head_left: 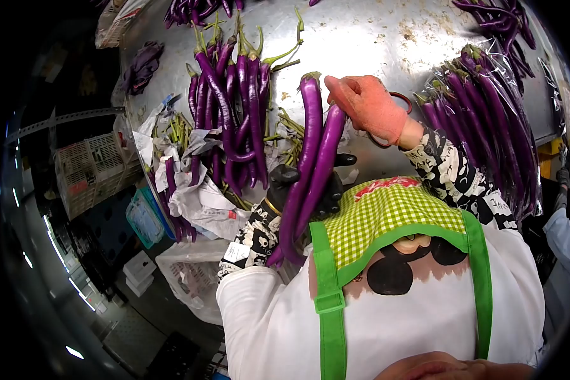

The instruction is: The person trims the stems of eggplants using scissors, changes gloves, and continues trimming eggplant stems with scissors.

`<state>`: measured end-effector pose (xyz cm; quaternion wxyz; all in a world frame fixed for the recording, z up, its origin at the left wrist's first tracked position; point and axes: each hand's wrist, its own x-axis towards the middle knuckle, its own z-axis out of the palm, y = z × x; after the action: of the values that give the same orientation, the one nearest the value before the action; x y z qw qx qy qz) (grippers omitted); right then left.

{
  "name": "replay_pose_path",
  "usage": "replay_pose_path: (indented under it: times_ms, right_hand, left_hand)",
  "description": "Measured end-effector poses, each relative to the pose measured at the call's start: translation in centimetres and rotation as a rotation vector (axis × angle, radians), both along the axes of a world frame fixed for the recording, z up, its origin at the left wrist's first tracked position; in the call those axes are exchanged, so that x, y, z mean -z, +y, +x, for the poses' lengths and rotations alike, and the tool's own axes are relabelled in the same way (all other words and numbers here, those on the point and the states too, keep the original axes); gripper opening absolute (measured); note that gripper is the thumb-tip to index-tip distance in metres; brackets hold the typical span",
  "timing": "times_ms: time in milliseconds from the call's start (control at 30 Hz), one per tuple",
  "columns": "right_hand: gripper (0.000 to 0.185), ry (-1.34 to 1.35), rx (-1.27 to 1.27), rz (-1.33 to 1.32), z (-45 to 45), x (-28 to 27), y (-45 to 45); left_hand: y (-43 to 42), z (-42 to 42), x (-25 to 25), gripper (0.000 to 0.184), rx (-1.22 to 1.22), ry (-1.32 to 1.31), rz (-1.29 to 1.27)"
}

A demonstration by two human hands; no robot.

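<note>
My left hand [332, 201], in a black glove, is wrapped round two long purple eggplants [308, 136], held with their stem ends pointing away from me. My right hand [368, 107], in an orange glove, is closed round a pair of scissors [402, 99]. Only the dark red handle loops show; the blades are hidden. The fingertips of this hand touch the top end of the nearer eggplant [333, 130]. A pile of loose eggplants [225, 104] with green stems lies to the left of my hands.
Bagged eggplants [487, 120] in clear plastic lie on the right of the metal table [373, 38]. Cut green stems [290, 136] and crumpled paper [199, 199] litter the left side. A plastic crate [95, 168] stands off the left edge, and a lined bin [193, 278] below it.
</note>
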<state>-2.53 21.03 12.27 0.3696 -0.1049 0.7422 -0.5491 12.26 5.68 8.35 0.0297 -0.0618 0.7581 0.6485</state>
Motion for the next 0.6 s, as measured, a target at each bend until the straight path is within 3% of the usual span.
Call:
replay_pose_path:
  times_ms: [600]
  right_hand:
    - [0.049, 0.081, -0.014, 0.010, -0.3, -0.8, 0.3]
  left_hand:
    - [0.1, -1.2, 0.3, 0.049, 0.019, 0.000, -0.010]
